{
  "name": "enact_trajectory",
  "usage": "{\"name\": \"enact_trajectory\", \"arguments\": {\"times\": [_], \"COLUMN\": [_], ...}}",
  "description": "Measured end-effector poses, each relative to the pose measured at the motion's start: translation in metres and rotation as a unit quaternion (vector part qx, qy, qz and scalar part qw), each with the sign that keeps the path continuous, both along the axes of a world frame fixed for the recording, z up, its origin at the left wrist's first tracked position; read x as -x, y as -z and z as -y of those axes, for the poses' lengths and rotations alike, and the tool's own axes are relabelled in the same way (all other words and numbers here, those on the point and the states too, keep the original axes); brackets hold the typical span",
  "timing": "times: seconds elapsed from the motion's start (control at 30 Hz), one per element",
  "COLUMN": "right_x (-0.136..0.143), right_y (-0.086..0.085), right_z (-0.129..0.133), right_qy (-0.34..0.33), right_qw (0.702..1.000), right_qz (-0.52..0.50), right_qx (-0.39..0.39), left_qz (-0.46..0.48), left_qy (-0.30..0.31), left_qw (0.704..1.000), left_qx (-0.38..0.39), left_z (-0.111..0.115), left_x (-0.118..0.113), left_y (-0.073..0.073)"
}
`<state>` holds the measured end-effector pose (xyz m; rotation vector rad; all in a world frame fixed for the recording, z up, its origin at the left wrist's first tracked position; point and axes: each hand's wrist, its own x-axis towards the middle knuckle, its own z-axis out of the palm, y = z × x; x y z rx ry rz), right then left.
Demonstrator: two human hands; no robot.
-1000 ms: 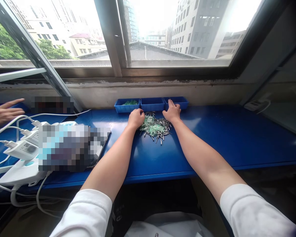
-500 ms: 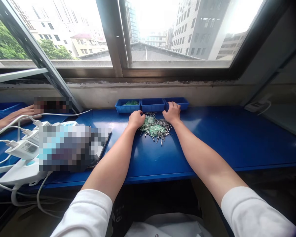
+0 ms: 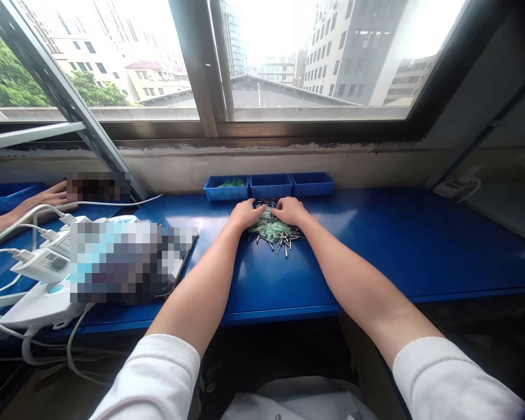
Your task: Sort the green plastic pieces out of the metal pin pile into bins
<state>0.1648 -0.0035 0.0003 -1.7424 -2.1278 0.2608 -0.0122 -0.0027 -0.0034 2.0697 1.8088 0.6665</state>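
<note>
A loose pile of small metal pins (image 3: 284,240), pen-tip-like in shape, is mixed with green plastic pieces (image 3: 272,229) on the blue tabletop (image 3: 280,286). At the pile's left edge is my left hand (image 3: 244,214), its fingers curled and closed. My right hand (image 3: 292,211) bends over the back right of the pile, fingers drawn together, close to the left one. Whatever either hand grips is too small or too hidden to make out. Behind them stand three blue bins: the left bin (image 3: 226,189) contains green pieces, beside the middle bin (image 3: 271,188) and right bin (image 3: 312,185).
To the left lie a white power strip (image 3: 35,303) with plugged-in chargers (image 3: 44,265), loose white cables and a blurred-out item (image 3: 118,262). Another person's hand (image 3: 55,195) is at the far left, near a metal frame post (image 3: 100,151). A window sill runs behind the bins.
My right hand has come away from the right bin, moving left and down onto the pile. My left hand has shifted slightly to the right over the pile.
</note>
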Motion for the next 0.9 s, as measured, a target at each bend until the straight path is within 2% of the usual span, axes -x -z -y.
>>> {"name": "enact_trajectory", "arguments": {"times": [0.23,0.47,0.63,0.9], "right_x": [-0.0011,0.0000,-0.0005,-0.0043], "right_y": [0.0044,0.0036,0.0031,-0.0034], "right_z": [-0.0031,-0.0007,0.0017,0.0048], "right_qy": [-0.007,-0.011,-0.004,0.003], "right_qw": [0.999,1.000,0.999,0.998], "right_qz": [-0.026,-0.019,-0.035,-0.023], "right_qx": [0.026,0.022,-0.001,-0.052], "left_qz": [-0.006,0.011,0.027,0.053], "left_qy": [0.038,0.036,0.039,0.022], "left_qw": [0.999,0.999,0.999,0.997], "left_qx": [-0.007,-0.001,-0.013,-0.060], "left_z": [0.0016,-0.0002,-0.0007,0.0029], "left_x": [0.0000,0.0001,0.0002,-0.0031], "left_y": [0.0005,0.0032,0.0042,-0.0036]}}
